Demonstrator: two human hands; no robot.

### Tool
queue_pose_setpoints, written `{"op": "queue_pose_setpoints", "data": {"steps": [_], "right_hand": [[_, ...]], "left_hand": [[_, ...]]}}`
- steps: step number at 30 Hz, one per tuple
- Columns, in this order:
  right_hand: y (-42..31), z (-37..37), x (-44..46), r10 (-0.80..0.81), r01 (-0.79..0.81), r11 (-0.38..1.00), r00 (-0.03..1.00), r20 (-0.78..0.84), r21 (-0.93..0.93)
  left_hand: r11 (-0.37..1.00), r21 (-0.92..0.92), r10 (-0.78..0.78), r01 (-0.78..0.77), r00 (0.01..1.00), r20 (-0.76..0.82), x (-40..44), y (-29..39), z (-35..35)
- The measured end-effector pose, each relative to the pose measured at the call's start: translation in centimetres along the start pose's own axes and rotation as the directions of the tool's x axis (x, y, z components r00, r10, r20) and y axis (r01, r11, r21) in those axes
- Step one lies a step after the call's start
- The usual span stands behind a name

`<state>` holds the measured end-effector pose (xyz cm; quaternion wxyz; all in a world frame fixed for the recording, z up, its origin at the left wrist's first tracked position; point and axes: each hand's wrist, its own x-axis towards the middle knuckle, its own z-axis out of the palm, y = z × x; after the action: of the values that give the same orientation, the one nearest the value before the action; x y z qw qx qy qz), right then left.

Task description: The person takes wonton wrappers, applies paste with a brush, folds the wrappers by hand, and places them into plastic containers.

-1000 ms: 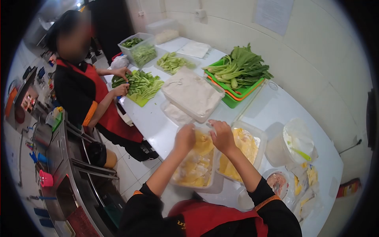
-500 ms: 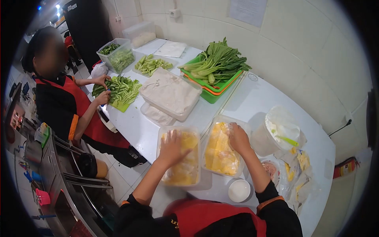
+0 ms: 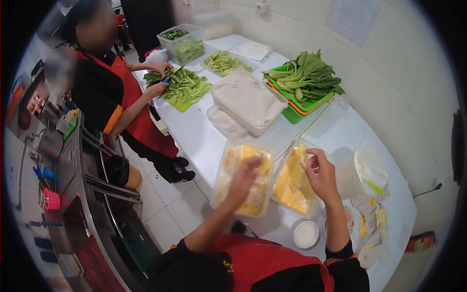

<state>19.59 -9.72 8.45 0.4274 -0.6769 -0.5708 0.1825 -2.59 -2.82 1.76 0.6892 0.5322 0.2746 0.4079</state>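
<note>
Smeared by motion, my left hand point(image 3: 243, 181) hovers over the clear container point(image 3: 218, 194) on the left, which holds yellow sheets dusted with white powder point(image 3: 255, 202). My right hand point(image 3: 322, 176) is at the upper right of a second clear container point(image 3: 278, 200). Its thumb and fingers pinch the edge of a thin yellow sheet point(image 3: 295, 170), raised at the far end of that container. More yellow pieces lie below it.
A cloth-topped container point(image 3: 250, 97) stands beyond. Leafy greens point(image 3: 311, 78) fill a green basket point(image 3: 292, 116). At right are a white tub point(image 3: 365, 170) and plastic bags point(image 3: 372, 228); a small white bowl point(image 3: 306, 234) is nearer. A co-worker point(image 3: 104, 82) cuts greens point(image 3: 187, 87).
The view has swung left. My left hand has come up off the sheets in the left container. My right hand has raised a sheet's edge. The co-worker's knife now shows.
</note>
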Motion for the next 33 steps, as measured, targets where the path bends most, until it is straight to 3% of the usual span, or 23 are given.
{"op": "queue_pose_setpoints", "data": {"steps": [2,5,6,9,12,16,19,20,22,24,27,33], "right_hand": [[-2.9,-0.9,-1.3,0.022,-0.028,0.959,0.999,0.023,0.282],[-5.0,-1.4,-3.4,0.122,-0.099,0.827,0.992,-0.006,0.553],[-4.6,-0.9,-4.2,0.15,-0.107,0.817,0.988,-0.03,0.567],[-3.1,-0.1,-6.7,0.231,-0.173,0.866,0.971,-0.068,0.469],[-2.3,-0.5,-8.3,0.303,-0.237,0.826,0.952,-0.048,0.512],[-1.3,-1.2,-10.1,0.339,-0.282,0.817,0.941,-0.023,0.503],[-1.2,-1.3,-11.5,0.4,-0.348,0.838,0.916,-0.039,0.42],[-1.2,-1.7,-12.2,0.344,-0.317,0.92,0.935,-0.084,0.23],[-1.2,-3.0,-13.8,0.204,-0.227,0.957,0.97,-0.135,-0.179],[-1.6,-5.6,-15.7,0.458,-0.356,0.845,0.867,0.198,-0.399],[-0.4,-5.1,-18.2,0.564,-0.241,0.79,0.649,0.511,-0.564],[1.9,-2.4,-19.7,0.689,-0.253,0.671,0.558,0.462,-0.697]], "left_hand": [[0.956,-0.267,-0.104,0.119,0.992,0.072,-0.5,-1.1,2.7],[0.607,-0.677,0.071,0.416,0.821,0.567,-0.5,-2.5,4.6],[0.44,-0.716,0.199,0.543,0.718,0.667,-0.6,-3.0,4.9],[0.346,-0.691,0.135,0.634,0.695,0.706,-1.6,-6.1,5.2],[0.411,-0.697,-0.165,0.588,0.8,0.577,-2.9,-5.2,6.4],[0.517,-0.567,-0.338,0.641,0.762,0.553,-3.5,-5.5,8.1],[0.625,-0.404,-0.492,0.668,0.739,0.46,-3.6,-4.2,8.9],[0.63,-0.387,-0.519,0.673,0.736,0.435,-3.6,-3.9,8.9],[0.647,-0.386,-0.537,0.658,0.752,0.381,-3.5,-3.4,8.9],[0.673,-0.418,-0.519,0.61,0.792,0.32,-3.1,-3.0,8.5],[0.792,-0.291,-0.486,0.536,0.843,0.23,-2.7,-1.2,8.2],[0.903,0.014,-0.427,0.429,0.893,0.141,-2.4,0.4,8.2]]}}
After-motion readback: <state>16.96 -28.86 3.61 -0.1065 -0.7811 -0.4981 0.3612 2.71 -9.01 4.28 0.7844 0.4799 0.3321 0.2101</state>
